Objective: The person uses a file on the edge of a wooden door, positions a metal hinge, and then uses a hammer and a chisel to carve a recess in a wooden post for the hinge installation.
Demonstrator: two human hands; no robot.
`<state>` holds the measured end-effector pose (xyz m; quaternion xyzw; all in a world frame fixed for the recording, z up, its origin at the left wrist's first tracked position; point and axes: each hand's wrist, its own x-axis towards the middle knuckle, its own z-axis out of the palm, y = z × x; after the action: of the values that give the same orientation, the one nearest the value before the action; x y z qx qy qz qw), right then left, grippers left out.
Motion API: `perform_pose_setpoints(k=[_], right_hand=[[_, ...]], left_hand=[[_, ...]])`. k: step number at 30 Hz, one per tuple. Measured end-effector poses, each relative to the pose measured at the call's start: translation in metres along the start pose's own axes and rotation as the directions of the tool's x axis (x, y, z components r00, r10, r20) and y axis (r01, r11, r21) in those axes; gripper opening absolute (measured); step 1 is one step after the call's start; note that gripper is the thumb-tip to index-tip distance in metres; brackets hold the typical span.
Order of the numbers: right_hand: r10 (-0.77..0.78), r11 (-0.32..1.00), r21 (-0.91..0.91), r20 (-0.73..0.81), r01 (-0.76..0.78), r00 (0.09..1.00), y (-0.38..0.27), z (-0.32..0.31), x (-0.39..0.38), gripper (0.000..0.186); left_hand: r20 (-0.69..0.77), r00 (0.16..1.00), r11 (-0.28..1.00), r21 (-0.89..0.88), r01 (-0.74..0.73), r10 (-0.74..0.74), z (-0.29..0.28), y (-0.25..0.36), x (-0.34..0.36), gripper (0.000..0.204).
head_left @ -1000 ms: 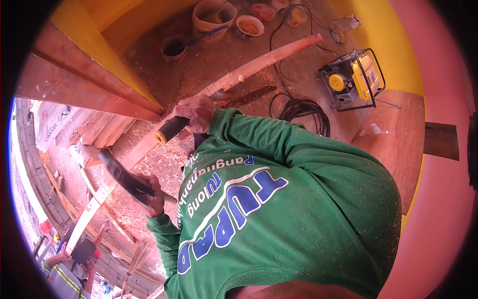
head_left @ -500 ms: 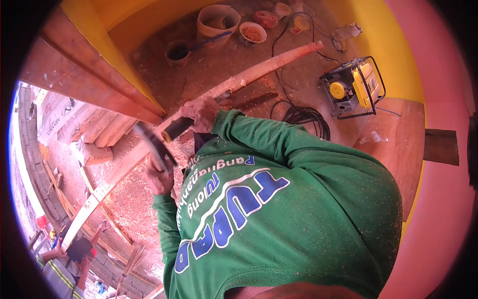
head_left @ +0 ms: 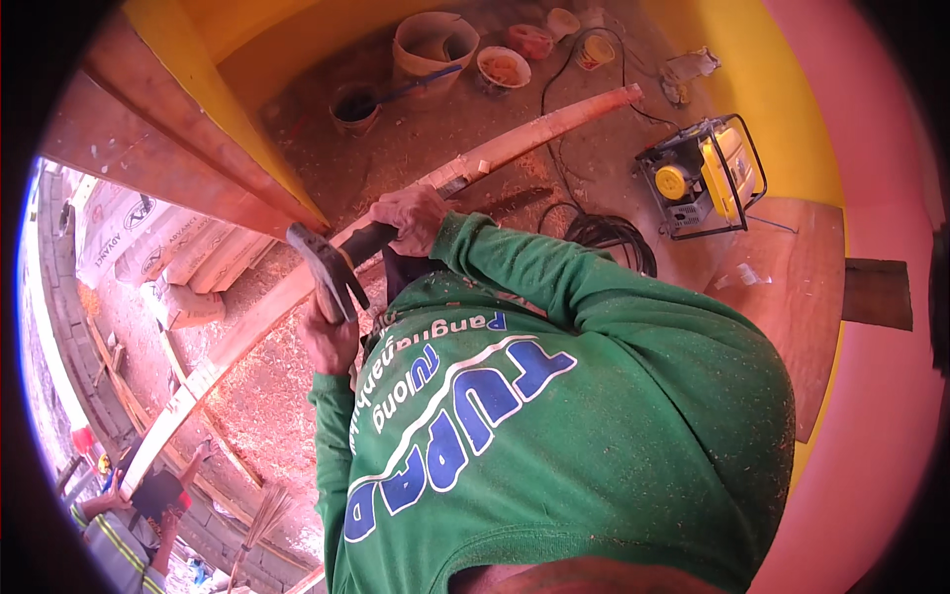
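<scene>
My left hand [head_left: 332, 342] is closed round a claw hammer, its dark head [head_left: 329, 267] raised beside the black handle of a chisel-like tool [head_left: 371, 240]. My right hand [head_left: 416, 213] grips that handle against a long pale timber [head_left: 247, 327], which runs diagonally across the view and has a row of notches beyond my right hand. The tool's tip is hard to make out. Green sleeves and my sweatshirt fill the lower middle.
A yellow portable machine [head_left: 727, 163], coiled black cable [head_left: 609, 238] and buckets [head_left: 426, 54] stand beyond. Wooden boards [head_left: 168, 148] and stacked sacks [head_left: 168, 257] are at left, with a broom [head_left: 262, 520]. A co-worker's hand [head_left: 119, 495] touches the timber's lower end.
My left hand and the hammer have swung up and right, close to the black handle. My right hand has shifted slightly rightward with the handle.
</scene>
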<state>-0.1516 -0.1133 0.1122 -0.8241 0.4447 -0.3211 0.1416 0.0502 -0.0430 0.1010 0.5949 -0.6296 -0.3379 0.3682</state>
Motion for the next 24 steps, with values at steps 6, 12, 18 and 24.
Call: perform_pose_setpoints(k=[6,12,18,24], right_hand=[[0.005,0.997,-0.071,0.056,-0.001,0.998,0.005,-0.008,0.0,0.026],[-0.045,0.999,0.003,0.048,0.045,0.998,-0.011,-0.016,0.006,0.022],[-0.068,0.997,0.033,0.146,0.064,0.987,-0.035,0.017,0.023,0.024],[-0.054,0.998,0.043,0.123,0.049,0.991,-0.036,0.025,0.023,0.027]], left_hand=[[0.014,0.988,0.975,0.16,-0.155,0.155,0.0,0.005,0.003,0.024],[-0.068,0.998,0.993,-0.114,0.009,-0.017,-0.017,0.005,-0.021,0.022],[-0.207,0.968,0.987,-0.11,0.121,-0.142,-0.052,-0.014,-0.027,0.015],[-0.154,0.964,0.958,-0.223,0.182,-0.219,-0.068,-0.011,-0.037,0.015]])
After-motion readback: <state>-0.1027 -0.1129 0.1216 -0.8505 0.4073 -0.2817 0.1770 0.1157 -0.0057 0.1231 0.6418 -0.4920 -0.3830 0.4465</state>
